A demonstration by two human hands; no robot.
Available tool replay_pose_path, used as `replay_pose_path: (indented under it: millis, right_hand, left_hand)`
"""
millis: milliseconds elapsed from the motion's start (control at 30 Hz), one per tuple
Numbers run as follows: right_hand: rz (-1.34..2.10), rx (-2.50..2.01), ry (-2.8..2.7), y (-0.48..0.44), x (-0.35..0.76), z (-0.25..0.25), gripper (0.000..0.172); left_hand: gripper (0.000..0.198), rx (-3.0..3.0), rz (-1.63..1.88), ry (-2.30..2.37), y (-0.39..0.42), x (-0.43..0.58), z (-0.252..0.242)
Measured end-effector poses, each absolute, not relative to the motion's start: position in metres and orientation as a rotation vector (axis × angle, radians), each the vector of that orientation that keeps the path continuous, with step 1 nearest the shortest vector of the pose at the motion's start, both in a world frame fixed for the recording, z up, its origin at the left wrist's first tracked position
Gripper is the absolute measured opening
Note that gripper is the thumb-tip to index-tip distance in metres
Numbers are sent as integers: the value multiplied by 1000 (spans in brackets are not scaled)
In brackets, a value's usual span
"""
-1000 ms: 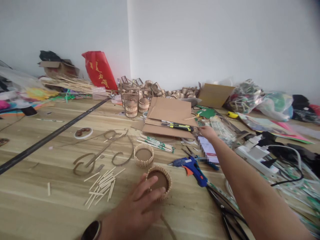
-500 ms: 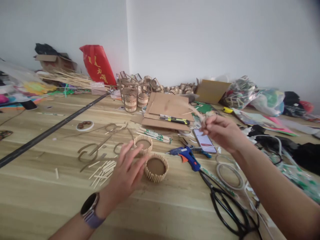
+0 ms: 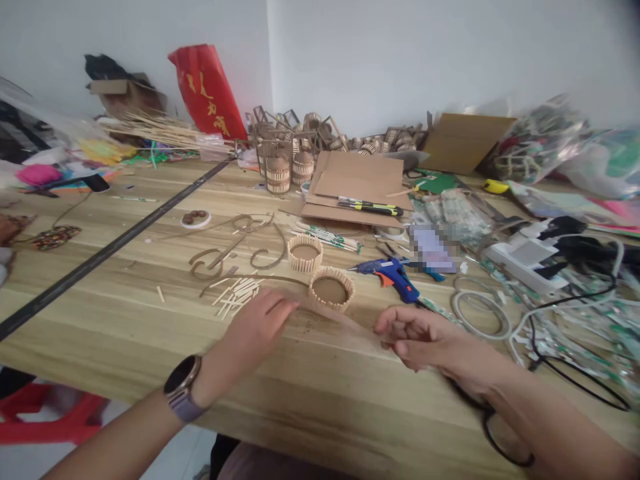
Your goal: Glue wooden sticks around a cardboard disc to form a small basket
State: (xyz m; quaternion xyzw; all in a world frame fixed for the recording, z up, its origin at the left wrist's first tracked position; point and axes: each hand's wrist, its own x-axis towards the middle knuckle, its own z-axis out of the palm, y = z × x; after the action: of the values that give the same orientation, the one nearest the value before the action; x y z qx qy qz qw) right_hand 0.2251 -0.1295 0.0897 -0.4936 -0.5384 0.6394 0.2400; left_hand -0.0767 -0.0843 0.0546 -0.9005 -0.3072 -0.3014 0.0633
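Tension is the main worry: the cardboard strip (image 3: 334, 316), thin and motion-blurred, spans between both hands just above the surface (image 3: 320, 400), directly in front of the nearer stick basket (image 3: 331, 289). The left hand (image 3: 253, 328) is closed on one end, and the right hand (image 3: 425, 339) curls around the other. Pulled too hard, so slight a strip could crease or tear. A careless sweep could knock the basket or scatter the loose sticks (image 3: 237, 293) beside the left hand. The glue gun (image 3: 393, 275) lies near the right hand.
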Motion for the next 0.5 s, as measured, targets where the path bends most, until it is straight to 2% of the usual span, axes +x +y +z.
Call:
replay_pose_path:
  millis: [200,400,500]
  right_hand:
    - [1498,-1634,-1633,-136,251,65,46]
    - [1507,-1565,-2024,-139,260,60,43]
    - [1361,-1589,-2157,-142,259,60,38]
  left_hand:
    - [41,-2890,-358,-791,-89,-105,23]
    - [21,-2823,-62,-1154,-87,-103,25]
    - [24,-2816,-11,-1103,-89,-100,34]
